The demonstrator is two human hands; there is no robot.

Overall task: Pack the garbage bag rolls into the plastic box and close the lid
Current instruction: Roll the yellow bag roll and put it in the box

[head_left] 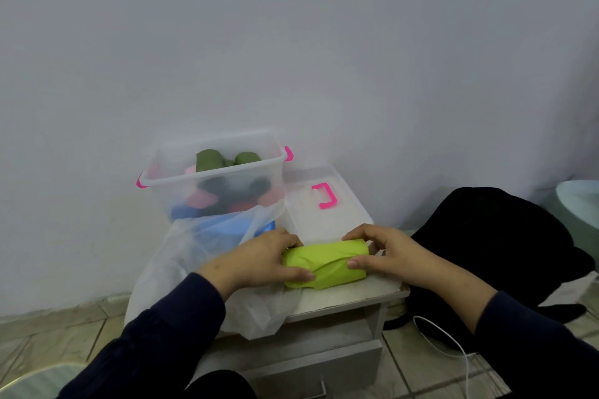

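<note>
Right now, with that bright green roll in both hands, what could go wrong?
1. The clear box already looks piled high, dark green rolls reaching its rim, so the lime roll gripped by the left hand and right hand may keep the lid from shutting.
2. The white bag drapes off the stand's edge and could slip off.

Both arms are reaching forward from the near edge, in dark sleeves, converging toward the centre. The left hand (259, 257) is gripping the left end of the roll (325, 264), thumb near, fingers curled over the far side. The right hand (385, 253) is gripping the right end likewise.
</note>
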